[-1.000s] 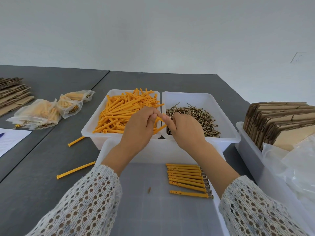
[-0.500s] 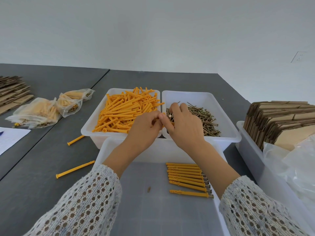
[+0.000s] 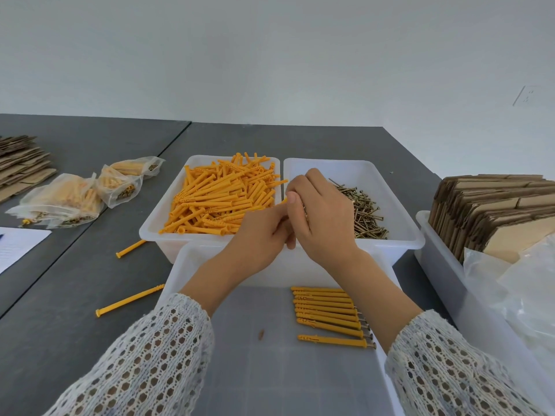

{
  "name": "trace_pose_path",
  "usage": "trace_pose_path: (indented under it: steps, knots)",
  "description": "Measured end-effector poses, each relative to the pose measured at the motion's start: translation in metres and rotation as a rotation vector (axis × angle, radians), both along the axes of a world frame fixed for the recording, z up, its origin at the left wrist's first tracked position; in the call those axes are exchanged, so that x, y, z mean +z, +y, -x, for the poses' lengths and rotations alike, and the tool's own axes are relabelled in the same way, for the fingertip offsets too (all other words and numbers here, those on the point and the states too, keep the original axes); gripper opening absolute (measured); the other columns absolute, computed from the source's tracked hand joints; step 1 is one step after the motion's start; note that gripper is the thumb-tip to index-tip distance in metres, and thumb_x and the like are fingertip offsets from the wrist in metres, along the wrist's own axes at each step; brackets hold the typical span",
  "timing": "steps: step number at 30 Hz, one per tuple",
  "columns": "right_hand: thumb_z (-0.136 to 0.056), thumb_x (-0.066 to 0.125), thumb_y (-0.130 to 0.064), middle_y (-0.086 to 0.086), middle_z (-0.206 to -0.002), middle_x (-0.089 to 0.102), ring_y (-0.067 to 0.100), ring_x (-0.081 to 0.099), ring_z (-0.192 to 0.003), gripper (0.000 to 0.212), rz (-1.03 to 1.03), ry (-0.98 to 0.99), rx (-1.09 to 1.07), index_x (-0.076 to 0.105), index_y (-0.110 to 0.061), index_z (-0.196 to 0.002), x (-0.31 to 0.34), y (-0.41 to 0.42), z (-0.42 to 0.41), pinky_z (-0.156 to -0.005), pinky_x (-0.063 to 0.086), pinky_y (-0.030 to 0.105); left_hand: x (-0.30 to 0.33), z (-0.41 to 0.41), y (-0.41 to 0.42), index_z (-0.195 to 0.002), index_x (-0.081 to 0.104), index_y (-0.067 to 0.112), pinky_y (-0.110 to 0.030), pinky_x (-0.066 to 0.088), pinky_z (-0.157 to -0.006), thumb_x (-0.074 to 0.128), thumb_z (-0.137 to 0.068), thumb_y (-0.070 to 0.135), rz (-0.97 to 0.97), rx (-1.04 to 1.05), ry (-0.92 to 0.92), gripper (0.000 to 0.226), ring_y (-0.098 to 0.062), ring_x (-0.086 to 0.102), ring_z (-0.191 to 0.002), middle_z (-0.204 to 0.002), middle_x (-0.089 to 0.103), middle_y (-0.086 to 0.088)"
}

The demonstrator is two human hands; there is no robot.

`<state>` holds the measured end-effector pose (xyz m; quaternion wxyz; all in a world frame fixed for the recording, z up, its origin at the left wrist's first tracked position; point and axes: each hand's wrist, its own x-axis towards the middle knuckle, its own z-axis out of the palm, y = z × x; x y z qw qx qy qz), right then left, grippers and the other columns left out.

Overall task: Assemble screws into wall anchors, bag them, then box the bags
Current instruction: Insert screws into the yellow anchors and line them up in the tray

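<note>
Orange anchor (image 3: 283,201) pokes out between left hand (image 3: 260,235) and right hand (image 3: 321,214).

1. Orange anchors (image 3: 222,199) fill the white bin (image 3: 156,229) left of the grip.
2. Brassy-brown screws (image 3: 365,213) lie to its right.
3. White openwork sleeves (image 3: 156,352), honeycomb-patterned.
4. Dark grey table (image 3: 60,289).

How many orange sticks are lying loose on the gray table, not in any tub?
2. One loose anchor lies just left of the tub of orange anchors. The other lies nearer, left of the front tray. More may hide behind the tubs.
</note>
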<state>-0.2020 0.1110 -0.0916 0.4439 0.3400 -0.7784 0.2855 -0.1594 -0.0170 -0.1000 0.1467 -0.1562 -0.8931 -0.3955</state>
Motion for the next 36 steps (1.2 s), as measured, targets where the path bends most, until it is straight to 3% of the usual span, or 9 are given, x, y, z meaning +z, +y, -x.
trace_pose_path:
  steps: [5, 8, 12, 16, 21, 23, 25, 30, 36]
  knots:
    - [-0.099, 0.035, -0.021, 0.01, -0.087, 0.059, 0.024, 0.046, -0.078, 0.037, 0.054, 0.127, 0.002, 0.067, -0.005, -0.091, 0.005, -0.002, -0.001, -0.07, 0.031, 0.033, 0.003, 0.001, -0.003, -0.103, 0.056, 0.005, -0.009, 0.041, -0.066, 0.038, -0.106, 0.008, -0.154, 0.024, -0.033, 0.019, -0.002, 0.057, -0.071, -0.08, 0.067, -0.003]
    - [-0.094, 0.037, -0.019, 0.009, -0.096, 0.058, 0.022, 0.047, -0.085, 0.031, 0.147, 0.041, -0.094, 0.066, -0.008, -0.099, 0.004, 0.001, 0.002, -0.074, 0.028, 0.032, 0.005, 0.001, -0.006, -0.1, 0.049, 0.005, -0.007, 0.04, -0.067, 0.039, -0.106, 0.008, -0.221, 0.022, -0.044, 0.012, 0.003, 0.06, -0.072, -0.078, 0.07, 0.002]
    - [-0.095, 0.034, -0.023, 0.004, -0.098, 0.054, 0.021, 0.048, -0.092, 0.031, 0.407, -0.247, -0.103, 0.058, -0.011, -0.111, 0.003, 0.006, 0.012, -0.077, 0.037, 0.035, 0.006, 0.001, -0.005, -0.099, 0.05, 0.01, -0.006, 0.042, -0.077, 0.042, -0.105, 0.009, -0.248, 0.01, -0.041, 0.011, 0.001, 0.064, -0.087, -0.089, 0.075, -0.002]
    - [-0.101, 0.029, -0.027, 0.0, -0.086, 0.054, 0.023, 0.053, -0.085, 0.028, 0.63, -0.583, -0.074, 0.055, -0.014, -0.102, -0.002, 0.015, 0.027, -0.079, 0.045, 0.043, 0.011, 0.002, -0.001, -0.09, 0.063, 0.011, -0.012, 0.042, -0.082, 0.046, -0.104, 0.011, -0.316, -0.028, -0.003, 0.021, 0.0, 0.06, -0.089, -0.092, 0.07, 0.005]
    - [-0.105, 0.028, -0.028, -0.002, -0.096, 0.058, 0.016, 0.053, -0.094, 0.035, 0.759, -1.035, -0.123, 0.06, -0.015, -0.098, -0.01, 0.028, 0.047, -0.09, 0.041, 0.036, 0.021, -0.003, 0.0, -0.091, 0.073, 0.033, -0.019, 0.038, -0.065, 0.053, -0.098, 0.038, -0.573, -0.076, -0.085, 0.021, -0.001, 0.045, -0.068, -0.079, 0.055, 0.018]
    - [-0.102, 0.03, -0.024, 0.002, -0.096, 0.06, 0.017, 0.053, -0.089, 0.034, 0.789, -1.092, -0.13, 0.062, -0.016, -0.093, -0.011, 0.032, 0.052, -0.086, 0.043, 0.035, 0.026, -0.008, -0.001, -0.094, 0.076, 0.033, -0.022, 0.036, -0.061, 0.056, -0.095, 0.04, -0.617, -0.232, -0.213, 0.021, -0.006, 0.041, -0.066, -0.074, 0.049, -0.001]
    - [-0.098, 0.033, -0.017, 0.002, -0.082, 0.058, 0.016, 0.051, -0.075, 0.032, 0.84, -1.123, -0.112, 0.061, -0.015, -0.085, -0.012, 0.037, 0.057, -0.074, 0.044, 0.032, 0.029, -0.012, -0.002, -0.093, 0.077, 0.032, -0.02, 0.041, -0.059, 0.057, -0.095, 0.034, -0.526, -0.399, -0.362, 0.02, -0.007, 0.047, -0.067, -0.077, 0.047, -0.014]
    - [-0.095, 0.035, -0.007, 0.004, -0.074, 0.056, 0.015, 0.05, -0.065, 0.029, 1.024, -1.24, -0.044, 0.061, -0.011, -0.082, -0.011, 0.051, 0.064, -0.057, 0.043, 0.023, 0.025, -0.018, 0.005, -0.098, 0.073, 0.026, -0.022, 0.049, -0.066, 0.059, -0.098, 0.029, -0.055, -0.669, -0.728, 0.015, -0.009, 0.066, -0.081, -0.085, 0.069, 0.006]
    - [-0.096, 0.032, -0.007, 0.002, -0.074, 0.058, 0.012, 0.05, -0.062, 0.033, 0.962, -1.119, -0.116, 0.06, -0.014, -0.08, -0.017, 0.051, 0.063, -0.059, 0.044, 0.024, 0.002, -0.027, 0.03, -0.091, 0.073, 0.014, -0.029, 0.049, -0.074, 0.069, -0.092, 0.033, 0.326, -0.603, -0.844, 0.019, -0.004, 0.067, -0.072, -0.074, 0.069, 0.01]
